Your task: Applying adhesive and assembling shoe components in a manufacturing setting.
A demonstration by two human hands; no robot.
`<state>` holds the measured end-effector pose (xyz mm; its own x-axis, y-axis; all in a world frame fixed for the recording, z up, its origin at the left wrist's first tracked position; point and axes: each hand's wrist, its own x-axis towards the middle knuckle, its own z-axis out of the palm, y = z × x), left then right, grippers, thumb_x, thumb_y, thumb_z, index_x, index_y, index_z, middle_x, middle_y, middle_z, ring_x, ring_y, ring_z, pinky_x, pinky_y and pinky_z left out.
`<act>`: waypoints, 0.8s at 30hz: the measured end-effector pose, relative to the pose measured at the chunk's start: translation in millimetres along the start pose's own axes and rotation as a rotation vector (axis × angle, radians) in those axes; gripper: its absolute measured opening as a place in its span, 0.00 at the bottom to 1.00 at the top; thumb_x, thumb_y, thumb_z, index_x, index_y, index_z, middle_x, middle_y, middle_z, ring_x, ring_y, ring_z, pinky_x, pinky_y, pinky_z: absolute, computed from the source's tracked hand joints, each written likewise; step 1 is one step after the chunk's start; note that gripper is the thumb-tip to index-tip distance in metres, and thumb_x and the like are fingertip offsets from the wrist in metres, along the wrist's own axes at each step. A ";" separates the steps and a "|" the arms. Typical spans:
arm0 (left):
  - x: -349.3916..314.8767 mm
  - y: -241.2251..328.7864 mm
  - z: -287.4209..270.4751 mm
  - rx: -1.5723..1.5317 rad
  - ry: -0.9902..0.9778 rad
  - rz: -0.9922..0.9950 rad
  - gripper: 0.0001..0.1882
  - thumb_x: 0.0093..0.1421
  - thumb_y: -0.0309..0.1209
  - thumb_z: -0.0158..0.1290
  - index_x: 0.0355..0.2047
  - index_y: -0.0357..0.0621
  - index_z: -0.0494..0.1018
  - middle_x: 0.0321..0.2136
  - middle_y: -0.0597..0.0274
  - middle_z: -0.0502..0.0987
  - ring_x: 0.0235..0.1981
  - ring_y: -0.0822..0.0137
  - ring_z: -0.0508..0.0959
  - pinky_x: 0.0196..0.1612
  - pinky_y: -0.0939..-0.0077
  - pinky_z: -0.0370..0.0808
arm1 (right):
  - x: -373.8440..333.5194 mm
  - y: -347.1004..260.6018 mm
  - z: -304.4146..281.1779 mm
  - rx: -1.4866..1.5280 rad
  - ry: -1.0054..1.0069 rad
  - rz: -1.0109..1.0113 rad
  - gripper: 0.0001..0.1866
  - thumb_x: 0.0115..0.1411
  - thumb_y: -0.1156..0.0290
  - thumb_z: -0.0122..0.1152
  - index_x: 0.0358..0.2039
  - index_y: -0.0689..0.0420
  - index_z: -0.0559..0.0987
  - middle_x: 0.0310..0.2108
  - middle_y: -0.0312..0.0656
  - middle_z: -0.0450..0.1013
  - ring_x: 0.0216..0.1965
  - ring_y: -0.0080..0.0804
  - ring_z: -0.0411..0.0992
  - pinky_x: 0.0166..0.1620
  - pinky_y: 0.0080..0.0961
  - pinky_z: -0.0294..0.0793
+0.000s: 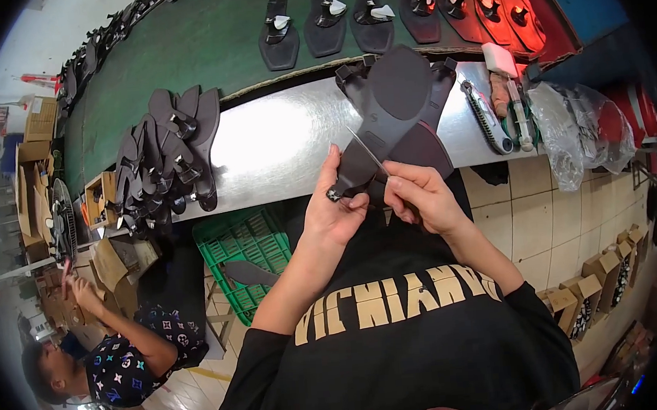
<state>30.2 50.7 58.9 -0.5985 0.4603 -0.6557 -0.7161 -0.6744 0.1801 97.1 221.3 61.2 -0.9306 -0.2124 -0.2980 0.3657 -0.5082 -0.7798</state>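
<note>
My left hand (329, 212) is closed around a dark heeled sandal sole (359, 159), tilted over the bench edge. A small shiny dark piece (333, 195) shows beside its thumb. In my right hand (423, 194), a thin, pointed metal tool (368, 147) is pinched between thumb and fingers, lying across the held sole. Its handle end is hidden in the fist, so I cannot tell its exact kind. Just beyond both hands, several other dark soles (402, 82) lie overlapping on the metal bench top.
A heap of black heeled soles (176, 143) sits on the left of the metal bench (278, 136). Sandals (324, 26) line the green belt. A utility knife (486, 118), a syringe (520, 115) and plastic bags (567, 127) lie right. Below is a green crate (244, 249); a co-worker (137, 348) is at left.
</note>
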 end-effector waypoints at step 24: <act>-5.4 22.0 -0.2 0.221 0.076 0.483 0.29 0.61 0.62 0.45 0.28 0.46 0.68 0.19 0.67 0.70 0.15 0.74 0.65 0.17 0.81 0.63 | -6.4 7.9 52.6 -1.062 -0.141 -0.653 0.06 0.53 0.82 0.59 0.33 0.62 0.76 0.26 0.46 0.75 0.26 0.42 0.76 0.30 0.30 0.75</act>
<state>17.7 33.4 66.3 -0.8566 0.0788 -0.5099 -0.4290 -0.6577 0.6192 106.7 174.7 85.8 -0.8998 -0.2954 0.3210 -0.4156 0.3566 -0.8367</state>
